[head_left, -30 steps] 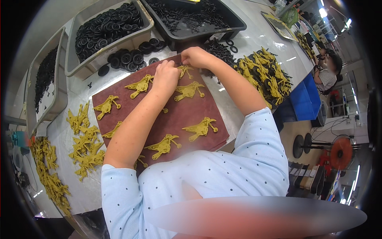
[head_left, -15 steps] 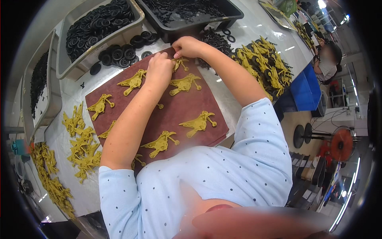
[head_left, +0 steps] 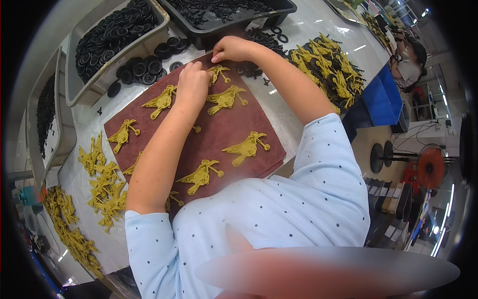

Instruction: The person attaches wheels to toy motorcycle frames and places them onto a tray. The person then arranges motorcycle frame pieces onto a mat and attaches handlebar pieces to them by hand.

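Yellow plastic motorcycle-frame parts lie spaced out on a maroon cloth (head_left: 214, 134), among them a middle part (head_left: 226, 99) and a nearer part (head_left: 247, 148). At the cloth's far edge, my left hand (head_left: 193, 83) has curled fingers at the left end of a small-looking yellow frame part (head_left: 219, 74); its fingertips are partly hidden. Just beyond that part, my right hand (head_left: 232, 50) is closed in a pinch, thumb against fingers. Whatever it pinches is too small to make out. My left forearm covers some of the parts on the cloth.
Grey bins of black wheels (head_left: 107, 52) and small black pieces (head_left: 46, 109) stand at the left. A black tray (head_left: 234, 25) is beyond my hands, with loose wheels (head_left: 148, 67) beside it. Yellow-and-black assemblies (head_left: 328, 70) are heaped right, yellow parts (head_left: 107, 194) left. A person (head_left: 409, 65) sits far right.
My right hand has moved slightly away from the yellow part, toward the black tray. My left hand stays by the part. The whole view has shifted a little.
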Action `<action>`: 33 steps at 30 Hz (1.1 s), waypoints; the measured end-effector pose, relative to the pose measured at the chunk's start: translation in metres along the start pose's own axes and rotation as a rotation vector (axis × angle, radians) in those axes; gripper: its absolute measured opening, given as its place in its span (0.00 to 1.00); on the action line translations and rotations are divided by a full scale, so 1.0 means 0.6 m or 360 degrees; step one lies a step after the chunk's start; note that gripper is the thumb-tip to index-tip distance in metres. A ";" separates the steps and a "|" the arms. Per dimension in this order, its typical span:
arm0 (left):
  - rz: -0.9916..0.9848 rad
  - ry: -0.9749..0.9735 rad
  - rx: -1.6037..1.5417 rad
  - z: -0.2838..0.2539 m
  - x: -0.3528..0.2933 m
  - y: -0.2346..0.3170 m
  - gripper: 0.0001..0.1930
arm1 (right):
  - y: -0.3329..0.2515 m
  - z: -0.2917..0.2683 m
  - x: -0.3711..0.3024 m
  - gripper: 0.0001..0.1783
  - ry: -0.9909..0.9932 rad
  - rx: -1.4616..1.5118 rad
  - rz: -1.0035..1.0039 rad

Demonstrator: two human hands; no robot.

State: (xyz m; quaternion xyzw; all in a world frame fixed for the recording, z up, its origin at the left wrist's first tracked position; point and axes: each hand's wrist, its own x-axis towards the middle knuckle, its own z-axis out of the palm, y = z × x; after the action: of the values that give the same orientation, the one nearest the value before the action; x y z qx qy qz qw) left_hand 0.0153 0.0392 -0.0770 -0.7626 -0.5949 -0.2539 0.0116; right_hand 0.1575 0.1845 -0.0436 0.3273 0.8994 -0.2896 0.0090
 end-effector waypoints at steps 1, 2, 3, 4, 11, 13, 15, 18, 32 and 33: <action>0.0001 0.0002 0.0002 0.000 0.000 0.000 0.05 | 0.001 -0.003 -0.002 0.15 0.0005 0.0017 -0.0056; 0.0005 0.0039 -0.0011 0.002 -0.001 0.000 0.05 | 0.002 -0.004 -0.002 0.15 0.0008 0.0034 -0.0113; 0.0008 0.0075 -0.0025 0.002 -0.001 0.002 0.05 | 0.002 -0.003 -0.002 0.15 0.0009 0.0033 -0.0112; 0.0008 0.0074 -0.0026 0.001 -0.001 0.003 0.05 | 0.002 -0.001 -0.001 0.14 0.0028 -0.0011 -0.0087; 0.0037 0.0117 -0.0091 0.010 -0.005 -0.010 0.05 | -0.005 -0.011 0.001 0.12 -0.0172 0.0194 0.0037; 0.0055 0.0110 -0.0110 0.010 -0.006 -0.011 0.05 | -0.009 -0.015 -0.001 0.11 -0.0190 0.0169 0.0019; 0.0047 0.0112 -0.0097 0.011 -0.005 -0.010 0.05 | -0.016 -0.016 -0.001 0.10 -0.0207 0.0145 0.0000; 0.0070 0.0103 -0.0038 0.009 -0.006 -0.007 0.05 | -0.027 -0.015 0.001 0.07 -0.0234 -0.0221 -0.0152; 0.0033 0.0101 -0.0098 0.006 -0.005 -0.005 0.06 | -0.050 0.018 0.008 0.07 -0.0005 -0.0613 -0.0203; 0.0001 0.0090 -0.0116 0.006 -0.005 -0.006 0.06 | -0.051 0.022 0.009 0.07 -0.0007 -0.0608 -0.0198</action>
State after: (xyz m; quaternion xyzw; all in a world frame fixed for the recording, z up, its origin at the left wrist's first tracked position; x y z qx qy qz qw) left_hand 0.0129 0.0389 -0.0825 -0.7553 -0.5844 -0.2967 0.0007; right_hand 0.1329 0.1618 -0.0397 0.2629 0.9565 -0.1143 0.0550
